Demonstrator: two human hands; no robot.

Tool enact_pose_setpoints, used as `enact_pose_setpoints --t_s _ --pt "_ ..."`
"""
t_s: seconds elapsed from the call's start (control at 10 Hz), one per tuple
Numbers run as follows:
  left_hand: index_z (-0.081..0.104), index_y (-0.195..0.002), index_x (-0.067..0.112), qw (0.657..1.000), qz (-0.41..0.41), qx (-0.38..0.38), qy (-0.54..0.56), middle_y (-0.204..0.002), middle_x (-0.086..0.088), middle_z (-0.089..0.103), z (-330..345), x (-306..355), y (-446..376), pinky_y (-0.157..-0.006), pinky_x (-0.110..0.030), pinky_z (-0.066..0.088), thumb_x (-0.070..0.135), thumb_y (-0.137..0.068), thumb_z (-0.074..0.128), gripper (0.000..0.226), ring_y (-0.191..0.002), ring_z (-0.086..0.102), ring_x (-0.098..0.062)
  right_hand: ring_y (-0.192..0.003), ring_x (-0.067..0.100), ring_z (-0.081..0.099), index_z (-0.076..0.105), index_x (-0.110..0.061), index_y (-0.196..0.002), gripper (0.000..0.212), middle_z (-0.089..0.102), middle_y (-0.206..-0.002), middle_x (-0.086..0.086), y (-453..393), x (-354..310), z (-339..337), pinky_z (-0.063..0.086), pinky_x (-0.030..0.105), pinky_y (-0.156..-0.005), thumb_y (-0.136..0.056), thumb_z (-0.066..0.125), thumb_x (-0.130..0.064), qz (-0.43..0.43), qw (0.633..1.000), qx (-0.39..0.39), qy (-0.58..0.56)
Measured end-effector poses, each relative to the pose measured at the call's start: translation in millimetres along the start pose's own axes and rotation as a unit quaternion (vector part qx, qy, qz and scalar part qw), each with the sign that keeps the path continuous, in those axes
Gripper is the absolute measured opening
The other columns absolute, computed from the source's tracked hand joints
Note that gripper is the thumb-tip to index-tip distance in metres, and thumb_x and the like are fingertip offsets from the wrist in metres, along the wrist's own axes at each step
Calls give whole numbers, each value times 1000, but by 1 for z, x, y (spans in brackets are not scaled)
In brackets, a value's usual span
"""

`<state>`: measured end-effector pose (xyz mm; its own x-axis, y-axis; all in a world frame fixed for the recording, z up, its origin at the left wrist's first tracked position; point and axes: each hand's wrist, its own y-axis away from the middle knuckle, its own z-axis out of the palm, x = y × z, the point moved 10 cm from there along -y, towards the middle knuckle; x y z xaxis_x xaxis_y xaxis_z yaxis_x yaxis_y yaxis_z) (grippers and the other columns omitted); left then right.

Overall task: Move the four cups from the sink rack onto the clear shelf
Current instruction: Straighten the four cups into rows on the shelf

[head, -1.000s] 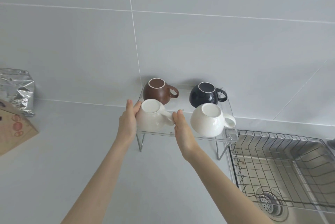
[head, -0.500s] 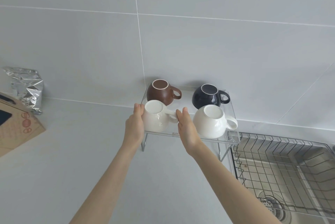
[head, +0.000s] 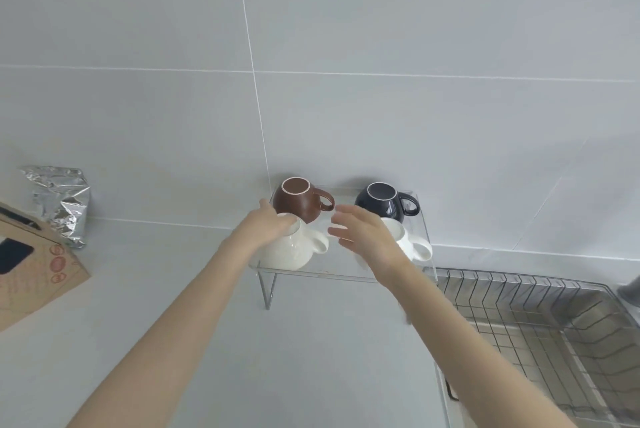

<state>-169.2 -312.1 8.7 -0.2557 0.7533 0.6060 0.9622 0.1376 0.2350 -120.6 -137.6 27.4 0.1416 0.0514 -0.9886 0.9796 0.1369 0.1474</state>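
Just under left hand [head: 263, 230]: white cup [head: 291, 251].

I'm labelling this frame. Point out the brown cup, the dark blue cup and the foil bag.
brown cup [head: 294, 208], head view, its rounded side.
dark blue cup [head: 379, 208], head view, its body.
foil bag [head: 62, 204], head view, its crinkled front.

I see the clear shelf [head: 332, 274] at frame centre, standing on thin legs on the pale counter [head: 173, 341] against the tiled wall. Four cups sit upside down on it: a brown cup [head: 298, 202] back left, a dark cup [head: 384, 204] back right, a white cup [head: 294, 249] front left, and a second white cup [head: 412, 244] front right. On the counter at left lie a cardboard box [head: 38, 265] and a foil bag [head: 62, 202].
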Motion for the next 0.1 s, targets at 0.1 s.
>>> enact_pose_setpoints --t_s 0.1 --pt "46 -118 10 995 93 25 2 -95 0 57 -20 57 13 -63 -27 35 34 -83 50 42 -92 53 -25 -95 14 68 66 -17 -103 21 73 -98 1 60 -97 -28 51 28 -89 -88 52 -20 -166 986 -3 10"
